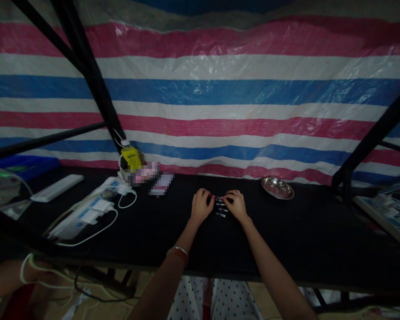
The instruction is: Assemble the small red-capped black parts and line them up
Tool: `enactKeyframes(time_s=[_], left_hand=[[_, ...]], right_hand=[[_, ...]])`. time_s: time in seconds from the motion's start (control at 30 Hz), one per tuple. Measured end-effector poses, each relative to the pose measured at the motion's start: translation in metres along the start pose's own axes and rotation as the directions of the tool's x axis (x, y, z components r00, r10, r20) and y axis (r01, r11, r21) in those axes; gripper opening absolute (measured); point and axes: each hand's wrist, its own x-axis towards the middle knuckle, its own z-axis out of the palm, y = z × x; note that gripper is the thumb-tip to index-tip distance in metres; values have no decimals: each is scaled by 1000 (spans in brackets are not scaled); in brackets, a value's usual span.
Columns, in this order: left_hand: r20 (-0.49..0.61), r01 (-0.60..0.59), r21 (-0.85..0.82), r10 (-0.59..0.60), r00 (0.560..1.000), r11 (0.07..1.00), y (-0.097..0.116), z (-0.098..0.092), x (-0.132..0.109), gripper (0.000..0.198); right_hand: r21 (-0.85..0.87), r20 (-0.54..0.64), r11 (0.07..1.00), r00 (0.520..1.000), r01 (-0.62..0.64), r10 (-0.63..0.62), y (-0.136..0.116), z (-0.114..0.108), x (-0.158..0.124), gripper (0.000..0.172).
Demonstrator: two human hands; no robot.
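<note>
Both my hands rest on a black table (173,240) near its middle. My left hand (201,205) has its fingers curled beside several small dark pieces (220,209) with light markings. My right hand (235,205) is curled on the other side of the same pieces, its fingertips touching them. Whether either hand grips a piece is too small and dark to tell. A bangle (178,252) sits on my left wrist.
A round metal dish (277,188) lies to the right of my hands. At the left are a yellow bottle (130,158), a white power strip with cables (86,213) and a white bar (57,187). A striped tarp (220,89) hangs behind, with black frame bars (90,75).
</note>
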Motion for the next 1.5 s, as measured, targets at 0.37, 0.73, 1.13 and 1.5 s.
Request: enactKeyframes(time_s=[0.37,0.73,1.13,1.5], left_hand=[[168,-158,-53,165,972,986,6,-2,-3,51],[175,-182,26,175,969,983,-2,10,1,18],[133,-120,36,115,985,992,-6,14,2,16],[43,-41,55,39,998,998,-3,9,2,24]], right_hand=[[-14,66,995,993,-95,96,1,8,5,18],[44,62,994,993,-99,96,-1,7,3,17],[97,-33,986,990,-136,140,6,9,2,28],[386,-317,912,908,-141,275,11,5,1,36]])
